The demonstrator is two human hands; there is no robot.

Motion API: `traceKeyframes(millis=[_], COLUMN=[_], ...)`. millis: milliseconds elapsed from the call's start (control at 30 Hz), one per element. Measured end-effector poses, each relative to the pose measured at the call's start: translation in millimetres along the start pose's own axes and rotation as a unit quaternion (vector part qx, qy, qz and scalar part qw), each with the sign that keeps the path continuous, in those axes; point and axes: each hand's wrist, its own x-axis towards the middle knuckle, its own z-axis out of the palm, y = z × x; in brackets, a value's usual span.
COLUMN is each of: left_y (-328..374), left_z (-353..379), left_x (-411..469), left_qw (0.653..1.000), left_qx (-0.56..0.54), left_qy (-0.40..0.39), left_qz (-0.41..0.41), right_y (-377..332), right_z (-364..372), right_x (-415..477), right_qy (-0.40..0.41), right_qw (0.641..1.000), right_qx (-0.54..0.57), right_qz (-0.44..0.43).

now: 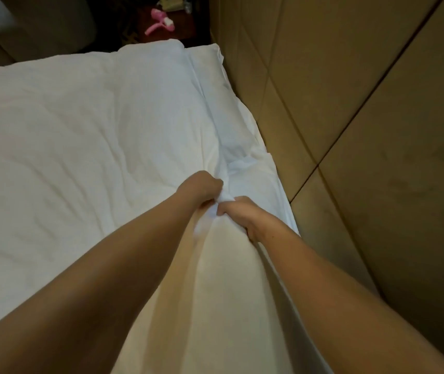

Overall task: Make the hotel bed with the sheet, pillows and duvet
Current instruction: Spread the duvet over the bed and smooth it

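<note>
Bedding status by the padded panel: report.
Left hand and right hand both grip one bunched fold of white bedding, pulled up. Padded panel close alongside on the right. Nothing lying on the bedding.

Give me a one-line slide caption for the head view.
Bed-making: left hand and right hand grip a bunched fold of white bedding beside the padded wall panels.

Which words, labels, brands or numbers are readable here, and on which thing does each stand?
None can be read.
The bedding and the wall panels bear no print.
The clutter at the top edge, by the pink thing, is too dark and blurred to show text.
</note>
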Motion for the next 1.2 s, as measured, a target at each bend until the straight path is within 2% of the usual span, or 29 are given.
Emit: traceKeyframes(millis=[67, 167, 233, 333, 433, 500, 633, 733, 833, 900, 1000, 1133, 1200], left_y=[20.5, 59.4, 63.3, 47.5, 28.9, 10.1, -14.5, -14.0, -11.7, -13.9, -22.6, -29.9, -19.1], left_z=[-10.2, -31.5, -32.7, -8.9, 33.3, 61.9, 98.3, 114.6, 139.0, 159.8, 185.4, 197.1, 190.2], left_x=[-5.4, -26.3, -29.7, -36.8, -58.1, -75.2, -121.1, -164.0, -204.2, -223.3, -247.3, -279.8, -298.9], left_qw=[0.992, 0.95, 0.938, 0.953, 0.973, 0.976, 0.974, 0.977, 0.961, 0.955, 0.956, 0.961, 0.957], left_qx=[-0.063, -0.186, -0.21, -0.196, -0.112, -0.083, -0.107, -0.018, 0.081, 0.123, 0.128, 0.06, -0.013], left_qy=[0.076, 0.182, 0.192, 0.094, -0.048, -0.118, -0.178, -0.209, -0.265, -0.268, -0.257, -0.204, -0.169], left_qz=[0.083, 0.173, 0.2, 0.21, 0.197, 0.163, 0.087, 0.046, 0.012, 0.022, 0.054, 0.175, 0.235], right_y=[-17.4, -48.0, -53.7, -24.9, 35.0, 82.4, 159.1, 189.8, 210.0, 224.2, 247.0, 281.3, 284.3], right_z=[-14.9, -41.7, -49.0, -57.4, -65.9, -65.4, -65.1, -60.4, -48.3, -43.9, -41.6, -38.7, -49.9], right_x=[-16.4, -44.8, -54.7, -57.2, -55.5, -64.1, -105.3, -139.8, -168.7, -183.0, -207.9, -249.6, -277.8], right_qy=[0.073, 0.168, 0.178, 0.186, 0.21, 0.17, 0.057, -0.025, -0.071, -0.068, -0.056, -0.031, -0.012], right_qw=[0.993, 0.967, 0.958, 0.962, 0.967, 0.981, 0.994, 0.981, 0.962, 0.958, 0.965, 0.97, 0.985], right_qx=[0.033, 0.029, 0.012, -0.008, -0.032, -0.037, -0.069, -0.139, -0.221, -0.24, -0.22, -0.217, -0.166], right_qz=[-0.088, -0.188, -0.223, -0.199, -0.142, -0.089, 0.057, 0.133, 0.146, 0.144, 0.131, 0.106, 0.048])
